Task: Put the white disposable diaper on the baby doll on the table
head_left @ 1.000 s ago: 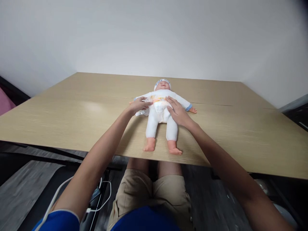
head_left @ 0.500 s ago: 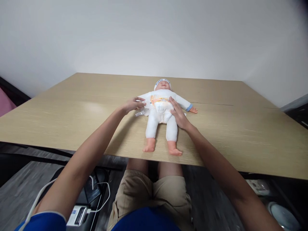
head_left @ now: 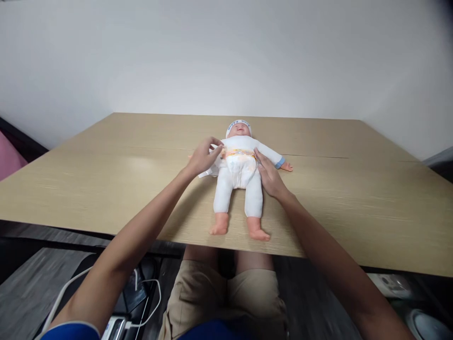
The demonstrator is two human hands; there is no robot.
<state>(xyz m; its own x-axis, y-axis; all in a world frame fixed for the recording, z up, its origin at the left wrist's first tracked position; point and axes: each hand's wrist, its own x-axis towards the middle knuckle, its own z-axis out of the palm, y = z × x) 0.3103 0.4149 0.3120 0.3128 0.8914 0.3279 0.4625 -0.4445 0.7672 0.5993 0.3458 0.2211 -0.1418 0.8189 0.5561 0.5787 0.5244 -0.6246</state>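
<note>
A baby doll (head_left: 222, 191) in a white suit and a lettered white headband lies on its back on the table, feet towards me. Around its hips is a white diaper (head_left: 242, 169) with an orange and yellow waistband. At the waistband's left end, my left hand (head_left: 205, 157) pinches the diaper's side, thumb and fingertips close together. A loose white flap of the diaper hangs out beneath that hand. Against the opposite side of the diaper rests my right hand (head_left: 271, 175), its fingers stretched out and holding nothing. My left hand hides most of the doll's arm on that side.
The wooden table (head_left: 354, 208) reaches back to a pale wall (head_left: 226, 56). Below its front edge at left, a white cable (head_left: 158, 293) runs to a small white device (head_left: 115, 327). A pink thing (head_left: 10, 158) stands at the far left.
My left hand has moved right, bringing the diaper's side in to the front waistband. My right hand has slid slightly outward along the diaper's other side. The view has tilted slightly.
</note>
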